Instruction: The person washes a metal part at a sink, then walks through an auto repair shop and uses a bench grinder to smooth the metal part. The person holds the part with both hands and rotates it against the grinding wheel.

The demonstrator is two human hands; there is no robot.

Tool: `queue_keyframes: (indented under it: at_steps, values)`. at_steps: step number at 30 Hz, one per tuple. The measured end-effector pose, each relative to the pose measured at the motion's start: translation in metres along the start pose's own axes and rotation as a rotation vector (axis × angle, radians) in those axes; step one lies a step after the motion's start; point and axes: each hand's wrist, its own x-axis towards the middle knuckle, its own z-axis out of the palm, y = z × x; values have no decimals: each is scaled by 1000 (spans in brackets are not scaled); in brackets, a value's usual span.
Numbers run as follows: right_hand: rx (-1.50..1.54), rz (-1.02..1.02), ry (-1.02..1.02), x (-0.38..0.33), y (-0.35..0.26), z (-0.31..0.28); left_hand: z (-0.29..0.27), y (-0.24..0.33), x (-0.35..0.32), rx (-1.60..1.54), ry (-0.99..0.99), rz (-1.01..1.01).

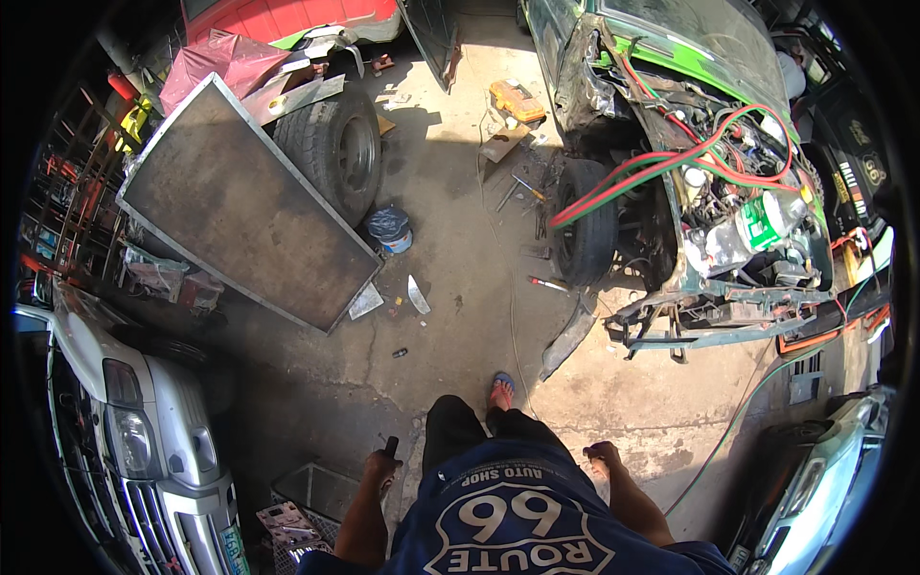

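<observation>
The left hand [379,467] wraps its fingers around a small, black, roughly cylindrical object [390,446] that juts above the fist, beside the person's left leg. The right hand's [603,459] fingers look curled; I cannot tell whether they hold anything. Ahead, a flat, blotchy brown panel [249,201] with pale edging stands beside a treaded rubber tyre [335,153].
</observation>
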Motion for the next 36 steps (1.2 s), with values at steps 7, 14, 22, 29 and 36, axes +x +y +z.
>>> queue_keyframes:
  at_steps: [7, 14, 22, 29, 36]
  values:
    - [-65, -604, 127, 93, -485, -226, -95, 176, 109, 10, -107, -160]
    - [-181, -519, 201, 195, -671, -321, -288, 412, 213, -150, 5, -247]
    - [-63, 124, 29, 393, -735, -391, -527, 755, 378, 26, 97, 162]
    - [309, -200, 18, 501, -1028, -597, -653, 1008, 424, -107, -11, 25]
    - [92, -679, 243, 604, -1369, -835, -708, 1215, 535, 92, -187, -220]
